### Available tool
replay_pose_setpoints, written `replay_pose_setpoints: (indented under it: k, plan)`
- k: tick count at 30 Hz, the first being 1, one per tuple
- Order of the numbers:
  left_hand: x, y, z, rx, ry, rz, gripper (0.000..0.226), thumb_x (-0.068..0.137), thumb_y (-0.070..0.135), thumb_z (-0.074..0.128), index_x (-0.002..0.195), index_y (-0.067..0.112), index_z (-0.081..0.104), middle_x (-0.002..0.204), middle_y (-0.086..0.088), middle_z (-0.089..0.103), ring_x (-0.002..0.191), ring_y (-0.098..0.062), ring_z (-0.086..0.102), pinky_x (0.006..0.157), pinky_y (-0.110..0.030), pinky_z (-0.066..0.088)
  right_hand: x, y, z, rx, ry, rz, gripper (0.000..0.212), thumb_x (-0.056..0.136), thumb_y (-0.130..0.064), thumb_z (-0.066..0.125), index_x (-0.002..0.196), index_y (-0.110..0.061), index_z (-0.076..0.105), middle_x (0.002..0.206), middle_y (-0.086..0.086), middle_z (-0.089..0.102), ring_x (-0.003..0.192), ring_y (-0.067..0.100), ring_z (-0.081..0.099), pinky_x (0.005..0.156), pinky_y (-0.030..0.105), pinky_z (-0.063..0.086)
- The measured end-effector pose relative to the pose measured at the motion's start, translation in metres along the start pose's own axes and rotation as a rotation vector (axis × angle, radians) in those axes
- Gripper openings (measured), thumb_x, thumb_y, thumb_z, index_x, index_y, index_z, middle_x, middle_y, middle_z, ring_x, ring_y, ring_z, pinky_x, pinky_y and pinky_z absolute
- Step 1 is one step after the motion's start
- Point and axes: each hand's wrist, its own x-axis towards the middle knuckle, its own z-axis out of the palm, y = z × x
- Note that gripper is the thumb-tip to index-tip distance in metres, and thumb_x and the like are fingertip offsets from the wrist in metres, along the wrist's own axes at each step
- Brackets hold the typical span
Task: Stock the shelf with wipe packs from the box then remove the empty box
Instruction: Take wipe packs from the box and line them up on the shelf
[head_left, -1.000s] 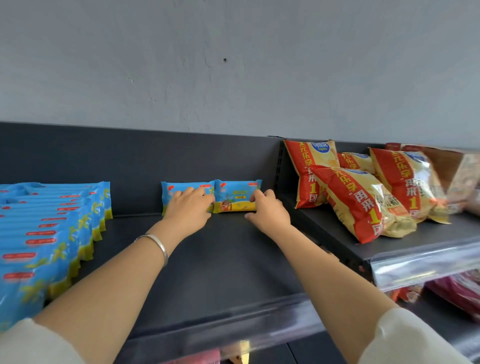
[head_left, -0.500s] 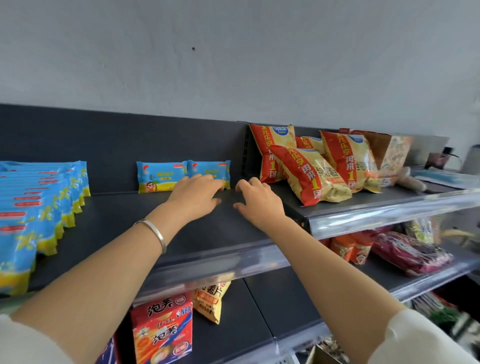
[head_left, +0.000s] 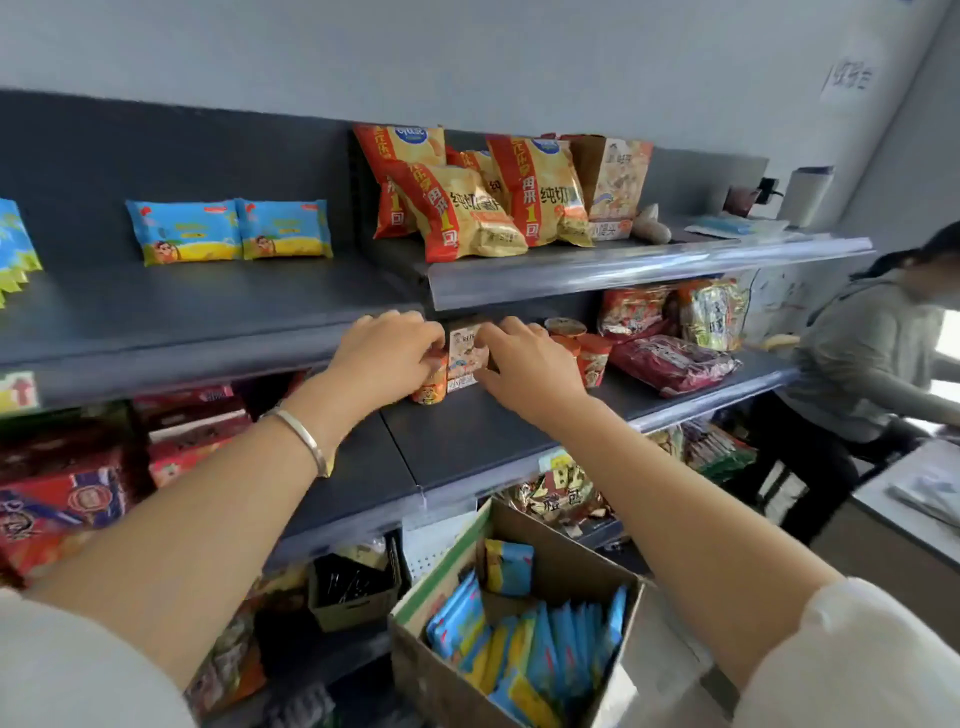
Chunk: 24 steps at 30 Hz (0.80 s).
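Head view: our left hand (head_left: 387, 353) and right hand (head_left: 524, 364), loosely curled, hold nothing; wipe packs (head_left: 556, 639) stand on edge in the box (head_left: 571, 566) at five o'clock, nearer our right hand.

Two blue-and-yellow packs (head_left: 184, 231) stand side by side, touching, at the back of the dark top shelf (head_left: 208, 312), while lower down the open cardboard box (head_left: 571, 558) holds many more (head_left: 550, 644), mostly on edge.

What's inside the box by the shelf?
The box holds blue-and-yellow wipe packs on edge, one more against its back wall. They hide the bottom and any layer beneath.
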Motion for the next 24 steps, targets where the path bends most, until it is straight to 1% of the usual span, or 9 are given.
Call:
replay_pose_setpoints:
  k: [2, 5, 7, 10, 12, 16, 20, 24]
  plan:
    - [-0.013, 0.024, 0.019, -0.001, -0.044, 0.033, 0.024, 0.091, 0.035, 0.051, 0.111, 0.024, 0.057, 0.111, -0.002, 0.058, 0.109, -0.026, 0.052, 0.084, -0.038, 0.043, -0.028, 0.018, 0.013, -0.012, -0.067, 0.019, 0.035, 0.091, -0.033, 0.057, 0.121, -0.017, 0.050, 0.120, 0.007, 0.051, 0.113, 0.033, 0.048, 0.071, 0.038, 0.042]
    - [-0.029, 0.053, 0.050, -0.004, -0.137, 0.089, 0.025, 0.092, 0.036, 0.051, 0.114, 0.025, 0.056, 0.115, -0.001, 0.058, 0.110, -0.025, 0.052, 0.083, -0.035, 0.041, -0.063, 0.043, 0.039, -0.017, -0.174, 0.046, 0.036, 0.091, -0.035, 0.057, 0.122, -0.017, 0.050, 0.119, 0.007, 0.051, 0.114, 0.033, 0.048, 0.080, 0.042, 0.046]
    - [-0.039, 0.067, 0.071, -0.023, -0.225, 0.110, 0.026, 0.093, 0.035, 0.048, 0.116, 0.026, 0.054, 0.115, 0.000, 0.056, 0.110, -0.023, 0.050, 0.083, -0.034, 0.039, -0.083, 0.058, 0.060, -0.013, -0.232, 0.069, 0.035, 0.091, -0.033, 0.056, 0.123, -0.018, 0.049, 0.119, 0.007, 0.052, 0.114, 0.032, 0.049, 0.081, 0.042, 0.046]
    - [-0.052, 0.080, 0.105, -0.055, -0.346, 0.121, 0.026, 0.096, 0.035, 0.045, 0.119, 0.026, 0.053, 0.116, 0.001, 0.054, 0.111, -0.022, 0.049, 0.087, -0.034, 0.038, -0.110, 0.075, 0.092, -0.014, -0.344, 0.115, 0.036, 0.090, -0.033, 0.055, 0.124, -0.020, 0.050, 0.121, 0.008, 0.053, 0.114, 0.033, 0.050, 0.079, 0.040, 0.047]
    - [-0.057, 0.087, 0.125, -0.072, -0.414, 0.122, 0.027, 0.096, 0.035, 0.044, 0.120, 0.026, 0.053, 0.117, 0.001, 0.054, 0.112, -0.022, 0.048, 0.090, -0.036, 0.038, -0.124, 0.083, 0.111, -0.014, -0.438, 0.147, 0.039, 0.090, -0.034, 0.056, 0.126, -0.021, 0.049, 0.124, 0.007, 0.052, 0.116, 0.033, 0.050, 0.082, 0.041, 0.047]
    - [-0.058, 0.095, 0.163, -0.102, -0.495, 0.149, 0.027, 0.094, 0.036, 0.047, 0.117, 0.024, 0.054, 0.117, 0.000, 0.055, 0.114, -0.023, 0.049, 0.089, -0.037, 0.039, -0.138, 0.098, 0.145, -0.017, -0.609, 0.184, 0.043, 0.091, -0.036, 0.057, 0.130, -0.021, 0.047, 0.127, 0.008, 0.049, 0.117, 0.034, 0.049, 0.086, 0.044, 0.048]
    - [-0.056, 0.094, 0.200, -0.174, -0.574, 0.135, 0.024, 0.093, 0.035, 0.048, 0.114, 0.025, 0.055, 0.114, 0.001, 0.056, 0.112, -0.021, 0.050, 0.083, -0.033, 0.037, -0.140, 0.106, 0.176, -0.036, -0.742, 0.187, 0.040, 0.092, -0.035, 0.056, 0.129, -0.020, 0.047, 0.126, 0.010, 0.050, 0.116, 0.034, 0.049, 0.086, 0.043, 0.047]
    - [-0.059, 0.094, 0.238, -0.208, -0.689, 0.155, 0.026, 0.094, 0.036, 0.049, 0.117, 0.024, 0.054, 0.117, 0.000, 0.055, 0.113, -0.023, 0.050, 0.091, -0.037, 0.039, -0.138, 0.108, 0.206, -0.013, -0.843, 0.185, 0.039, 0.092, -0.032, 0.055, 0.129, -0.022, 0.048, 0.125, 0.009, 0.050, 0.115, 0.033, 0.050, 0.084, 0.041, 0.047]
